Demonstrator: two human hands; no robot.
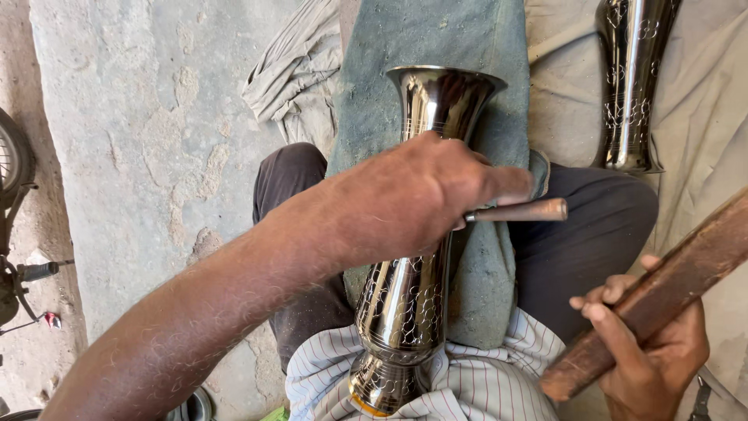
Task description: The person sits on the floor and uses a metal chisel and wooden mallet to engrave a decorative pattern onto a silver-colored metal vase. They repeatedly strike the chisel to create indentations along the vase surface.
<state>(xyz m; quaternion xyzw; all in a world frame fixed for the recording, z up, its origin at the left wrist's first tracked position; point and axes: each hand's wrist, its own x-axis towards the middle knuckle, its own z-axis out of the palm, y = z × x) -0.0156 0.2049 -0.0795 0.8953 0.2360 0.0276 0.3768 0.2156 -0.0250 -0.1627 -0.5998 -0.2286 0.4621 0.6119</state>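
A tall polished metal vase [407, 304] with engraved patterns lies across my lap on a grey-green cloth [436, 39], its flared mouth pointing away from me. My left hand [421, 195] rests over the vase's narrow waist and grips a small chisel-like tool with a wooden handle [518, 211] that sticks out to the right. My right hand [650, 355] is closed around a long brown wooden stick [670, 288], held at the lower right, apart from the vase.
A second engraved metal vase [629, 86] lies on a pale cloth [709, 117] at the upper right. Rough concrete floor [140, 140] spreads to the left. Part of a two-wheeler [15, 234] shows at the left edge.
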